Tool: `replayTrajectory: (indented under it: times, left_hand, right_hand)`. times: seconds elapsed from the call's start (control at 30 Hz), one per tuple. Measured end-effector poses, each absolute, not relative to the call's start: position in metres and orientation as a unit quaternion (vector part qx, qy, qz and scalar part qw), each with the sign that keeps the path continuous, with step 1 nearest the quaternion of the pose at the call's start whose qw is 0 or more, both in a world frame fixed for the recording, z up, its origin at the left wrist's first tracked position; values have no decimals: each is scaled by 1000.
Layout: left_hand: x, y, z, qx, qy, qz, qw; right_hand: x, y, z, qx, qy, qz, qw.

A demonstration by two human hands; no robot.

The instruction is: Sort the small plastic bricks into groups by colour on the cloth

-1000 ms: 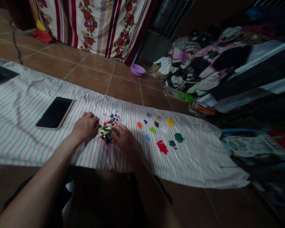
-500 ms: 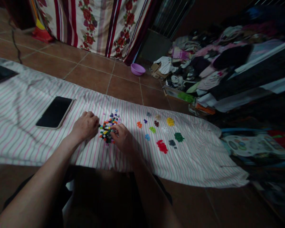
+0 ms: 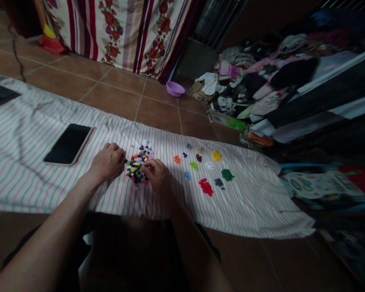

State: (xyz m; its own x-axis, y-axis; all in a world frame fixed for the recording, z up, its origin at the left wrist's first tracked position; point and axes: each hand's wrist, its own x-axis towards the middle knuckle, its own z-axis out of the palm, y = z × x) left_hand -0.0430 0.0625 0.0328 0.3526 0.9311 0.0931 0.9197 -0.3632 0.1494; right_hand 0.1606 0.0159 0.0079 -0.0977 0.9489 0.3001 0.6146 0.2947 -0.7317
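Observation:
A mixed heap of tiny coloured pieces (image 3: pixel 135 167), like small blocks or beads, lies on the striped cloth (image 3: pixel 255 194). My left hand (image 3: pixel 109 160) rests at the heap's left edge, fingers curled under; whatever they may hold is hidden. Over the heap's right side, my right hand (image 3: pixel 158 174) has thumb and forefinger pinched together among the pieces, and anything between them is too small to name. Sorted single-colour piles sit to the right, among them red pieces (image 3: pixel 206 187), dark green pieces (image 3: pixel 228 175), yellow pieces (image 3: pixel 216 155) and orange pieces (image 3: pixel 177 159).
A phone (image 3: pixel 68 144) lies left of my left hand, and a dark device (image 3: pixel 0 95) is at the cloth's far left. Beyond the cloth, a purple basin (image 3: pixel 175 89) stands on the tiled floor. Heaped clothes (image 3: pixel 261 77) fill the right background.
My right hand has shifted very slightly over the mixed heap, its fingertips still pinched. The left hand stays put. The whole view has drifted a little.

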Motion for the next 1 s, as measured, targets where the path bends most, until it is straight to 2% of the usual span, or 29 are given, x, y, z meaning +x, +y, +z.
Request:
replayTrajectory:
  times: [0.27,1.0]
  left_hand:
    - [-41,62,38,821,567,59,35]
    - [-42,62,38,832,550,72,25]
  right_hand:
    - [172,12,-1,-557,-713,183,385]
    - [192,4,1,-572,-656,233,434]
